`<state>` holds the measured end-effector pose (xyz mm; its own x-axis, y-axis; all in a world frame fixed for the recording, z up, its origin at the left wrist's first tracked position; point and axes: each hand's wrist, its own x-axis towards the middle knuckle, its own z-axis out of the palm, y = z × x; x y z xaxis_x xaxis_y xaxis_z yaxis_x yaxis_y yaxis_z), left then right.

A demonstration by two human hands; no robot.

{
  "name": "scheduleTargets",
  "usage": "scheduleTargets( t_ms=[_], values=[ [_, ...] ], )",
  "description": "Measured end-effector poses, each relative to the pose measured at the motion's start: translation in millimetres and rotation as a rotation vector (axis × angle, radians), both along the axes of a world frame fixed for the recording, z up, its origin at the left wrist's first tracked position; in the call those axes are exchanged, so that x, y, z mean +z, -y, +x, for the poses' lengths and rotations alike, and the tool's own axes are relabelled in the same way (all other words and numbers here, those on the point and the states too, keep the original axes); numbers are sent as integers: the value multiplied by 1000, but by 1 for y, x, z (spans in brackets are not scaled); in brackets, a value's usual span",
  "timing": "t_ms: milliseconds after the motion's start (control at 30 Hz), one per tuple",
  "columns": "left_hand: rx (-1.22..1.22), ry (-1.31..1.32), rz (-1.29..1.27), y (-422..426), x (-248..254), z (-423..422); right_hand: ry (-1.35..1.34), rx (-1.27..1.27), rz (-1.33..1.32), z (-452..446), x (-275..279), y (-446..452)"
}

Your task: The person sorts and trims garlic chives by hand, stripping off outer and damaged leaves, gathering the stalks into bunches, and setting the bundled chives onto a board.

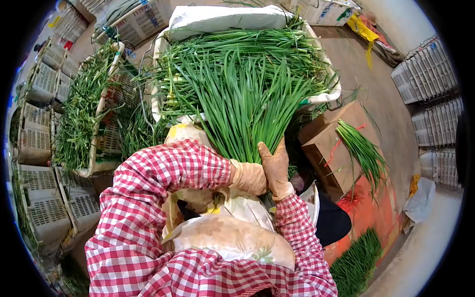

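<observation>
A fanned bunch of garlic chives (pixel 247 106) stands out in front of me, its long green leaves spreading over the near edge of a white crate (pixel 156 89). My left hand (pixel 249 176), in a tan glove, is closed about the base of the bunch; its fingertips are partly hidden. Pressed against the other side of the stems is my right hand (pixel 275 168), gloved too, with thumb and fingers wrapped round them. The cut ends are covered by the gloves. More loose chives (pixel 247 42) fill the crate behind the bunch.
On my right, a smaller chive bunch (pixel 363 153) and red ties lie on a cardboard box (pixel 321 136). More chives (pixel 358 262) lie on the floor. A crate of trimmings (pixel 86 106) stands left, beside stacked white crates (pixel 37 128). Further stacks (pixel 428 72) line the right wall.
</observation>
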<state>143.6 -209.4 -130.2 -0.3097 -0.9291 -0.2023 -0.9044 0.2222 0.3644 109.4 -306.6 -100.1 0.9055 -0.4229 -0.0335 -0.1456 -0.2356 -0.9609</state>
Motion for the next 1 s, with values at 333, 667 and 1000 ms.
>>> scheduleTargets(
  t_ms=[333, 667, 1000],
  values=[
    [12, 42, -187, 1, -22, 1, -68, -41, 291, 4, -7, 6],
    [6, 238, -276, 3, -3, 1, 239, -75, -146, 19, 2, 17],
    [-65, 256, -235, -2, -4, 3, -277, 705, -1112, 83, 59, 18]
  ],
)
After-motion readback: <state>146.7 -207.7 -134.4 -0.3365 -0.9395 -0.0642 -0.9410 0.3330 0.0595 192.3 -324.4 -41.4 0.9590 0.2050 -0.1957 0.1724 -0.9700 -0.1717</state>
